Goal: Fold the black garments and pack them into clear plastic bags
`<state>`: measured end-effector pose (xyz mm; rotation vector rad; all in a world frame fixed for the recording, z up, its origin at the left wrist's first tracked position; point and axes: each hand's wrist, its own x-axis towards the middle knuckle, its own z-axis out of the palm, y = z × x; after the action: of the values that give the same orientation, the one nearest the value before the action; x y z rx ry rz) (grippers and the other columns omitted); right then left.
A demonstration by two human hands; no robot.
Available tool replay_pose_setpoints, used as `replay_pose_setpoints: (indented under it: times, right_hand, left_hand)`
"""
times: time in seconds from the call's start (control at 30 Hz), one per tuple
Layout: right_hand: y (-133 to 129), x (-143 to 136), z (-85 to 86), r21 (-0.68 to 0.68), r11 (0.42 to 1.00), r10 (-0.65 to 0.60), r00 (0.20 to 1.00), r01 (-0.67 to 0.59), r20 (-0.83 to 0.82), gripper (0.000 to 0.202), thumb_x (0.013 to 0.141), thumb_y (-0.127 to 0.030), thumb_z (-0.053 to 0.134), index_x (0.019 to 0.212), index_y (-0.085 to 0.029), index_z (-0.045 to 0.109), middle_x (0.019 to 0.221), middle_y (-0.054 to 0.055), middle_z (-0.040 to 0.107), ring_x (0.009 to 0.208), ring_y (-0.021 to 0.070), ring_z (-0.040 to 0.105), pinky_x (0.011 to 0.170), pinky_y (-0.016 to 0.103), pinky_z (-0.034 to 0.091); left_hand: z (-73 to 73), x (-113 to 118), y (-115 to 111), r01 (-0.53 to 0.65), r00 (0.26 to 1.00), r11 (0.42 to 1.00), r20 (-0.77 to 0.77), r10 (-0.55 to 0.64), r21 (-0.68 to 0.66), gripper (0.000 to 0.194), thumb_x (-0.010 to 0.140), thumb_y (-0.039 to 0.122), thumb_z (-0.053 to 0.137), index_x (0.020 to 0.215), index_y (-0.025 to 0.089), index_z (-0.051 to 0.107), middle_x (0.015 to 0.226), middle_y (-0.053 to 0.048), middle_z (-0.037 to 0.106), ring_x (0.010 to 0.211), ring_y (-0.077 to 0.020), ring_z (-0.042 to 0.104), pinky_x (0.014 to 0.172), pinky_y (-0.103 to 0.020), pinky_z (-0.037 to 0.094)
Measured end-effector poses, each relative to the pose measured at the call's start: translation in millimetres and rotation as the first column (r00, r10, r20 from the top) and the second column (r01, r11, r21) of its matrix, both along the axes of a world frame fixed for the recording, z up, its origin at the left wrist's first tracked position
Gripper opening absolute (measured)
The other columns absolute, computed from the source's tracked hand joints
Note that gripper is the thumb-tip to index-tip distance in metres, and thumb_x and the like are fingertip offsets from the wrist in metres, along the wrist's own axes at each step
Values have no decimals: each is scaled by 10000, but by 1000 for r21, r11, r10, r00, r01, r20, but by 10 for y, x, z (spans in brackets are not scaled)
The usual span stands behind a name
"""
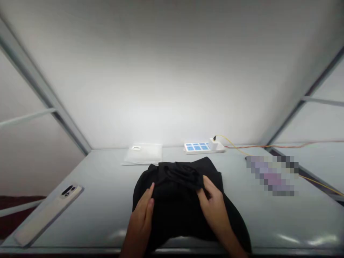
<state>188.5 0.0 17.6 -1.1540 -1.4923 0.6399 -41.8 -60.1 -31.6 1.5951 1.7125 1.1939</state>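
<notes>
A black garment (182,211) lies bunched and partly folded on the table in front of me, its near part reaching the front edge. My right hand (212,200) pinches a gathered fold of the cloth between thumb and fingers, near the garment's upper right. On the left side, my left hand (143,206) rests against the cloth with its fingers stretched out and the thumb beside them. What kind of garment it is cannot be made out from the dark folds.
Behind the garment are a clear plastic bag (145,153) with a small label and a white power strip (197,147) with a plugged-in charger (213,143). A white phone (48,216) lies at left. A blurred-out flat object (271,176) sits at right, near a yellow cable (231,142).
</notes>
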Motion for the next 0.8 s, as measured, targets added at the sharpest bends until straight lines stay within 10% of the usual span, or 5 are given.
replay_pose_setpoints:
  times: [0.2, 0.37, 0.47, 0.6, 0.8]
  right_hand:
    - [-207, 432, -220, -227, 932, -342, 896, 284, -284, 691, 842, -519, 680, 1448, -224, 528, 1391, 125, 622, 1286, 309, 579, 1090, 471, 465]
    - [-336, 604, -127, -21, 847, -515, 812, 531, -274, 662, 919, -417, 612, 1519, -246, 388, 1479, 144, 518, 1371, 297, 494, 1099, 521, 426]
    - [-217, 684, -61, 155, 904, -417, 902, 398, 115, 539, 923, -460, 583, 1411, -237, 528, 1360, 134, 618, 1278, 317, 560, 1074, 547, 415]
    - [87, 693, -114, 147, 975, -222, 779, 167, 586, 408, 891, -448, 577, 1233, -241, 659, 1127, 119, 736, 1107, 350, 644, 1049, 622, 334]
    - [449, 607, -96, 26, 981, -186, 897, 192, 402, 264, 921, -381, 454, 991, -224, 655, 922, 88, 737, 894, 296, 694, 922, 502, 461]
  left_hand:
    - [-32, 92, 23, 16, 973, 995, -230, 7, 99, 410, 1032, 411, 419, 1330, 278, 667, 1413, -48, 639, 1434, -280, 463, 1186, -572, 383]
    - [24, 178, 130, -96, 966, 980, -221, 134, 176, 367, 942, 457, 562, 1151, 219, 747, 1194, -102, 728, 1212, -319, 628, 1089, -568, 477]
    - [161, 182, 184, -144, 975, 980, -148, 164, 136, 340, 931, 450, 558, 1107, 229, 746, 1160, -90, 734, 1107, -301, 678, 1013, -521, 528]
    - [412, 42, 246, -223, 972, 966, -40, 230, 129, 328, 915, 467, 554, 1050, 231, 738, 1135, -75, 739, 1055, -286, 693, 950, -444, 550]
    - [585, -332, 514, -234, 970, 959, -35, 242, 160, 313, 850, 447, 566, 1003, 228, 729, 1095, -82, 741, 1032, -292, 682, 963, -462, 521]
